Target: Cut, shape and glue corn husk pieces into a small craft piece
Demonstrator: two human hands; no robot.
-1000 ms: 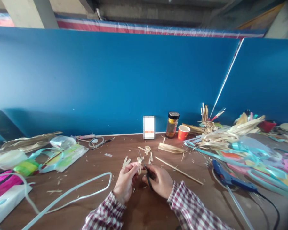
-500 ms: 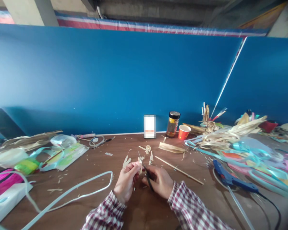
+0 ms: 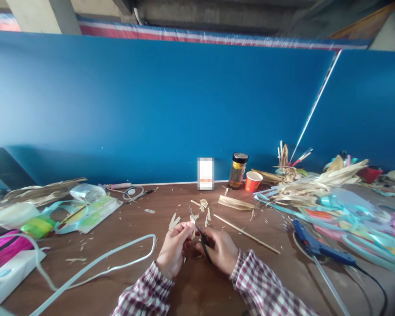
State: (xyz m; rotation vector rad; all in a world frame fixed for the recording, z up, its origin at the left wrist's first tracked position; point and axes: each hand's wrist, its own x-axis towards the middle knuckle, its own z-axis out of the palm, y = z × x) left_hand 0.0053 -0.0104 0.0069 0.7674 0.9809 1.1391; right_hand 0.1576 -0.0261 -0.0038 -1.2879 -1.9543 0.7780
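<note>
Husk piece, pale, small: held above the middle of the table, pinched between the left hand's thumb and fingers. Scissors, dark-handled: grasped in the right hand, blades pointing toward the table's far edge and lying just beside the piece; whether they touch it is too fine to tell. Handling, as judged: the pinch is best kept firm but light, since dry husk probably splits along its grain; fingertips want to sit clear of the blade line, and short snips near the tips should give the most control. Loose strips: just beyond the left hand. Curled scrap: beyond both hands, nearer the far edge. Thin stick: right of the scissors, slanting toward the right edge. Paper cup and lidded jar: side by side, near the far edge.
</note>
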